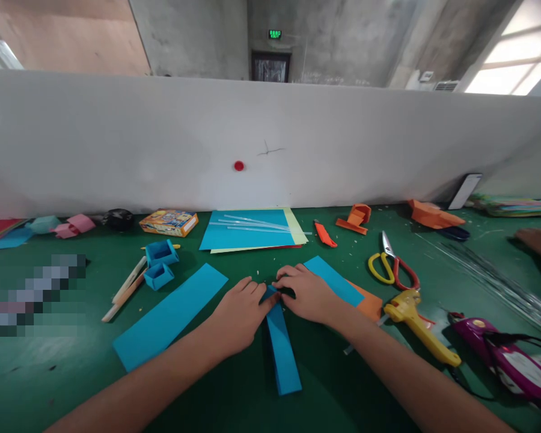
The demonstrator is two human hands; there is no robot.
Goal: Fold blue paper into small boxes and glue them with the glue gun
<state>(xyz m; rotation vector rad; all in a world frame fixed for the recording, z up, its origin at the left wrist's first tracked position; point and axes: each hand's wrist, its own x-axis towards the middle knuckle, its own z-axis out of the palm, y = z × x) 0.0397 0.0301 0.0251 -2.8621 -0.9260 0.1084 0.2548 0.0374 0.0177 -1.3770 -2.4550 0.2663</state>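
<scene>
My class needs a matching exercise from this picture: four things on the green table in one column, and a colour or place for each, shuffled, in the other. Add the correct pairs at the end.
Things
1. Folded blue strip
2. Scissors
3. Glue gun
4. Printed box

Colours and places
A. Yellow, lying just below item 2 in the picture
B. Left of the stacked sheets in the picture
C. Far end between the left hand and the right hand
D. One yellow handle, one red

Pairs: 1-C, 2-D, 3-A, 4-B
</scene>
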